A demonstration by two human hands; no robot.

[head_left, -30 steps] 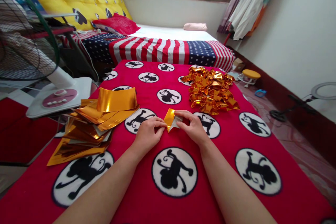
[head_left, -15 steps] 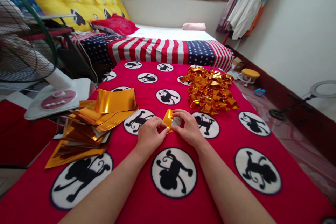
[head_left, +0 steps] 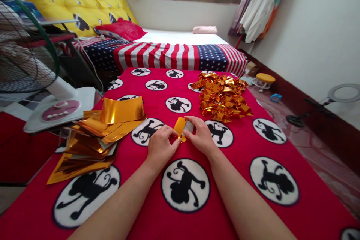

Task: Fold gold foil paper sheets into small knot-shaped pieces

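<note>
A small piece of gold foil paper (head_left: 179,124), partly folded with its grey-white back showing on the right, lies on the red cloth between my hands. My left hand (head_left: 162,141) pinches its near left edge between thumb and fingers. On the other side my right hand (head_left: 199,135) grips the grey-backed flap with thumb and fingertips. Left of my hands is a loose stack of flat gold foil sheets (head_left: 122,110), the top one curling up. A heap of folded gold foil pieces (head_left: 223,97) rests at the far right of the cloth.
The red cloth (head_left: 225,180) with monkey prints covers the surface under my hands. A fan (head_left: 59,101) stands at its left edge. Beyond the far edge is a bed (head_left: 168,56). A yellow stool (head_left: 265,78) and a ring light (head_left: 344,93) are at the right.
The right side of the gold foil paper has turned over a little, showing more of its grey back. Both hands keep hold in nearly the same place. The view has shifted slightly.
</note>
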